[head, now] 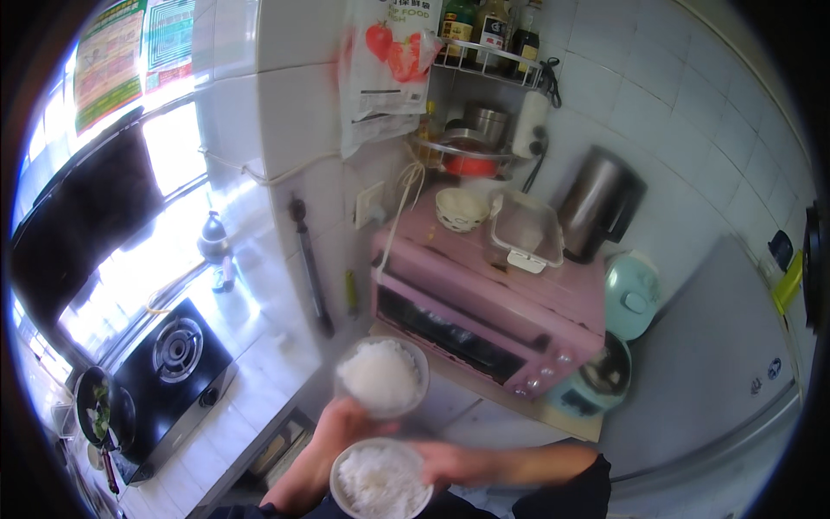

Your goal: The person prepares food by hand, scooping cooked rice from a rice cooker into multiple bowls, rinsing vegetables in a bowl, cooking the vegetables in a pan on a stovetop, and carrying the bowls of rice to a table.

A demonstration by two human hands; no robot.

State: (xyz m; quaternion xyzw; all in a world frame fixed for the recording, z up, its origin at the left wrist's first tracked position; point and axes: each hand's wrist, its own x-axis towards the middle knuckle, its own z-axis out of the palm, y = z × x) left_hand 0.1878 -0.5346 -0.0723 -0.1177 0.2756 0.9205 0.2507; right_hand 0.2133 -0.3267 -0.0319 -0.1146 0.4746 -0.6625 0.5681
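In my left hand [345, 422] is a bowl heaped with white rice [381, 376], held by its near side in front of the pink oven. Closer to my body, my right hand [450, 462] grips the rim of a second bowl [334, 483], also filled with white rice [379, 480]. The two bowls are apart, with my left fingers between them. Motion blurs my right hand, and its fingers beneath the bowl are hidden.
A pink toaster oven [454, 285] carries a patterned bowl [462, 209], a lidded container [526, 230] and a metal kettle [600, 201]. Right of it stands an open rice cooker [580, 396], beside a grey refrigerator [707, 363]. At left, a pan of greens [97, 409] sits on a gas stove [178, 363].
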